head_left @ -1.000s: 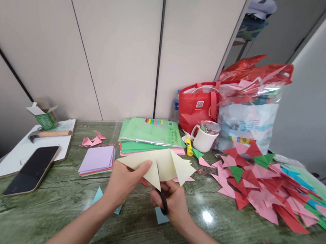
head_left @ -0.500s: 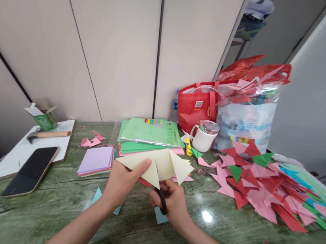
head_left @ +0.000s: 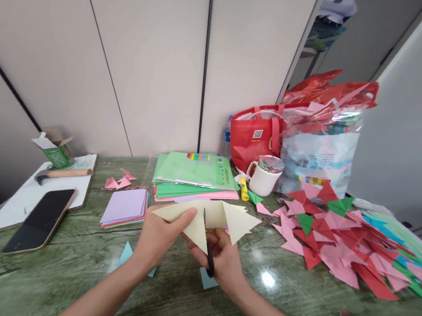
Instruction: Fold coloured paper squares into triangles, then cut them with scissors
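A pale yellow sheet of paper (head_left: 187, 218) is pinched at its left part by my left hand (head_left: 159, 237), with the thumb on top. My right hand (head_left: 224, 261) is closed round the black handle of a pair of scissors (head_left: 210, 261). A narrow dark blade rises through a slit in the paper, between the left part and a pointed flap on the right. The rest of the scissors is hidden by the paper and my fingers. Light blue paper pieces (head_left: 208, 280) lie on the table beneath my hands.
Square coloured papers (head_left: 126, 206), a phone (head_left: 40, 221) and a hammer (head_left: 64, 174) lie to the left. Behind stand green paper packs (head_left: 197, 171), a glue stick (head_left: 243, 189), a mug (head_left: 263, 180) and a red bag (head_left: 250, 142). Cut paper pieces (head_left: 340, 242) are heaped at right.
The scissor blade now shows through the paper's slit. The right flap has swung outward to the right, and the paper has dropped slightly. My left hand keeps its pinch.
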A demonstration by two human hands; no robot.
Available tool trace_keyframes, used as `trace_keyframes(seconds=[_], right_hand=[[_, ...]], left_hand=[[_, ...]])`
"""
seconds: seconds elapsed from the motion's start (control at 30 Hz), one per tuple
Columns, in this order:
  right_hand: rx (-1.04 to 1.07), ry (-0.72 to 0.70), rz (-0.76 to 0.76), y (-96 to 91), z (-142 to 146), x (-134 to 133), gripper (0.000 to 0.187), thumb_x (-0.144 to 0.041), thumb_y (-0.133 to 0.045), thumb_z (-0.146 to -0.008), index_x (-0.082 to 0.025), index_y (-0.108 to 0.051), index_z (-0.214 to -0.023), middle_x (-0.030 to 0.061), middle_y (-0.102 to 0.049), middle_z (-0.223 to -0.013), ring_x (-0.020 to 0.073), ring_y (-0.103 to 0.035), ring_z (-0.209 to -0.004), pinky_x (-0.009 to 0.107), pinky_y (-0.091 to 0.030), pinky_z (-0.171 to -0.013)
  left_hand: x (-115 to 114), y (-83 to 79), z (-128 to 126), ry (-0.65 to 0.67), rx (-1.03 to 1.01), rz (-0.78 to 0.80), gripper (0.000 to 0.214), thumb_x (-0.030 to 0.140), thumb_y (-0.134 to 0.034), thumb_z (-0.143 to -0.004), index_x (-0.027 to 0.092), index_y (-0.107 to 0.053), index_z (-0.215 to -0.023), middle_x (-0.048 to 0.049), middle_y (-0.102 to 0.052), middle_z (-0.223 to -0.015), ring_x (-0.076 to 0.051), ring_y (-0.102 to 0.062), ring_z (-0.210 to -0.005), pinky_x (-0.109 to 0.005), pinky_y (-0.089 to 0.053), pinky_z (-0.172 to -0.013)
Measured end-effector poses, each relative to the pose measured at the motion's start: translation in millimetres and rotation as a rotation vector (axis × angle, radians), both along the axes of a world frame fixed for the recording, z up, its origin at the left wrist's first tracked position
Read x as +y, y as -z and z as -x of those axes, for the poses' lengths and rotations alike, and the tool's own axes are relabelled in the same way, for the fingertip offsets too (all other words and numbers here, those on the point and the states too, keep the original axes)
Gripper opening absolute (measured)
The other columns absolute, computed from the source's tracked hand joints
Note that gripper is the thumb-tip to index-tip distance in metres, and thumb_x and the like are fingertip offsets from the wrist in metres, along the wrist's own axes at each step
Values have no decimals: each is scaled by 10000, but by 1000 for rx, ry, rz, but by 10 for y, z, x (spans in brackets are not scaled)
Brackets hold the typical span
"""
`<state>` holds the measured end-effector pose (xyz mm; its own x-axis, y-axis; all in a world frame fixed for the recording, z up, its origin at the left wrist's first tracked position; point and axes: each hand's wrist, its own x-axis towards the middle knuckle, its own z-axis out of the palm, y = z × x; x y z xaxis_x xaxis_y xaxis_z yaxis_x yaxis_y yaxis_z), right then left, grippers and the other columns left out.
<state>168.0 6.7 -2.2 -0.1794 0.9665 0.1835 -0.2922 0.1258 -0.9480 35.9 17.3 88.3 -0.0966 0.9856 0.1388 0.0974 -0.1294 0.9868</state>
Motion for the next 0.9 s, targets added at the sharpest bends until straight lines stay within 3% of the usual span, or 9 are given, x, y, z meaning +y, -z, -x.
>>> trace_keyframes(seconds=[0.33, 0.57, 0.9], right_hand=[[-24, 39, 8, -36, -1, -5, 385, -414, -757, -662, -208, -547, -910, 34, -679, -717, 251, -653, -830, 308, -501, -665], [-50, 62, 20, -95, 5, -7, 415, -440, -798, -591, -215, -547, -834, -15, -610, -596, 186, -574, -593, 292, -468, -597], [-60, 88, 39, -100, 20, 2, 414, -428, -811, -567, -211, -501, -733, -14, -607, -575, 165, -540, -557, 264, -417, -536]], left_hand=[[-33, -35, -10, -10, 49, -1, 230, 331, -717, -663, 113, -678, -604, -16, -611, -561, -136, -519, -519, -214, -412, -476], [-15, -8, 10, 18, 35, 25, 243, 352, -727, -669, 117, -677, -631, -43, -657, -607, -165, -569, -517, -240, -463, -474], [-33, -39, 2, 75, 6, 64, 261, 354, -707, -701, 125, -645, -593, -41, -638, -524, -173, -573, -421, -264, -484, -414]])
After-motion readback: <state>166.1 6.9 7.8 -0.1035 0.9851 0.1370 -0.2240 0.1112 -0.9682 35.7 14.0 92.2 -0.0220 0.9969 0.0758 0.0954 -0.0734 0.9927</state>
